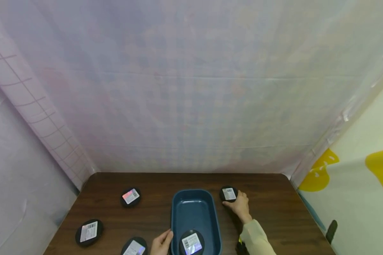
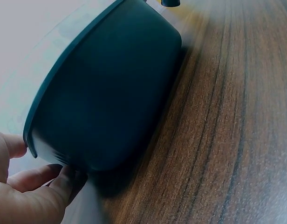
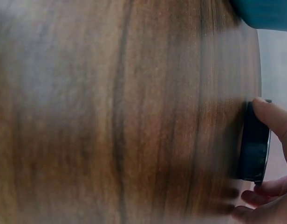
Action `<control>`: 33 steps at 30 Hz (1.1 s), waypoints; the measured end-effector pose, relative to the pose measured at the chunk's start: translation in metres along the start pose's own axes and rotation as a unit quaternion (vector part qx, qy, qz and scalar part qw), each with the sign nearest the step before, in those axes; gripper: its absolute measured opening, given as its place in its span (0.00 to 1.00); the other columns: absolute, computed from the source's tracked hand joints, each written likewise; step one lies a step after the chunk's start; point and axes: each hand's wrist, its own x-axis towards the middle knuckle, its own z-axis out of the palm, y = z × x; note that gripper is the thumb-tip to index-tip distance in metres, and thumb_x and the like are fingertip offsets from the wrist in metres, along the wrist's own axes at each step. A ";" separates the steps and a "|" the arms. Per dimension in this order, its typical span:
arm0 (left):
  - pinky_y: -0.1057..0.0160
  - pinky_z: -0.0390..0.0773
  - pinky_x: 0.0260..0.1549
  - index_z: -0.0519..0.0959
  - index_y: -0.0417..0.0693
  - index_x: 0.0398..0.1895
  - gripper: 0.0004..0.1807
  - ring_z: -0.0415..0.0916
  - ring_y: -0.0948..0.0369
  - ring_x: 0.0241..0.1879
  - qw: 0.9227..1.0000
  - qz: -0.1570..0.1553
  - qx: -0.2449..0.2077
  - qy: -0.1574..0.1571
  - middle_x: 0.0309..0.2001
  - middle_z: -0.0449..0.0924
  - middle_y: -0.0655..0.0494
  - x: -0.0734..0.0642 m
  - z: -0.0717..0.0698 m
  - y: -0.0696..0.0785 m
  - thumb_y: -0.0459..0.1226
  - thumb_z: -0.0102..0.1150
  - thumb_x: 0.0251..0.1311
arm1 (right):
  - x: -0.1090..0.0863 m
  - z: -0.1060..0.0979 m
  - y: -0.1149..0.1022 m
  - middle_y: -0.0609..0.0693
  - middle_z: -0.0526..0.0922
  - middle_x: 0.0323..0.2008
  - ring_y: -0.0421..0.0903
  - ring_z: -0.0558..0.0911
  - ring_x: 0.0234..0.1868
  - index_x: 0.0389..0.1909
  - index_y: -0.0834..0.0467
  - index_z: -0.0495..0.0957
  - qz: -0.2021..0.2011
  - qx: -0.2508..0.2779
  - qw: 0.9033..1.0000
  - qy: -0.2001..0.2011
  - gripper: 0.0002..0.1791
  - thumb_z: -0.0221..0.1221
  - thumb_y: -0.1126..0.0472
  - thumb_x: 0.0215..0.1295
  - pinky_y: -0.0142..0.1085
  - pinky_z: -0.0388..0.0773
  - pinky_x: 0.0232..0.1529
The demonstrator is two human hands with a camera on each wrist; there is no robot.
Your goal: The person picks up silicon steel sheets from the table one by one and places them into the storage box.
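A blue rectangular tray (image 1: 193, 215) stands on the brown wooden table. My left hand (image 1: 161, 243) pinches its near left rim, thumb above and fingers below, as the left wrist view of the tray (image 2: 106, 88) shows. Inside the tray's near end lies a round black container (image 1: 191, 243) with a barcode label. To the right of the tray, my right hand (image 1: 240, 206) holds another round black container (image 1: 228, 194) by its sides. In the right wrist view the thumb and fingers span this flat container (image 3: 255, 147), which is at the tabletop.
Left of the tray lie more labelled black containers: one at the back (image 1: 130, 197), one at the far left (image 1: 89, 232) and one near the front (image 1: 134, 247). A small black and yellow object (image 1: 241, 247) is partly hidden beside the right sleeve. Patterned sheets (image 1: 191, 106) enclose the table (image 1: 274, 212).
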 end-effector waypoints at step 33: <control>0.66 0.75 0.44 0.74 0.22 0.48 0.19 0.77 0.57 0.45 1.000 0.002 0.013 0.005 0.46 0.78 0.32 -0.001 0.001 0.002 0.34 0.52 0.64 | -0.001 -0.026 -0.010 0.72 0.65 0.47 0.69 0.69 0.48 0.55 0.75 0.62 0.015 0.079 0.994 0.068 0.48 0.76 0.61 0.34 0.57 0.71 0.46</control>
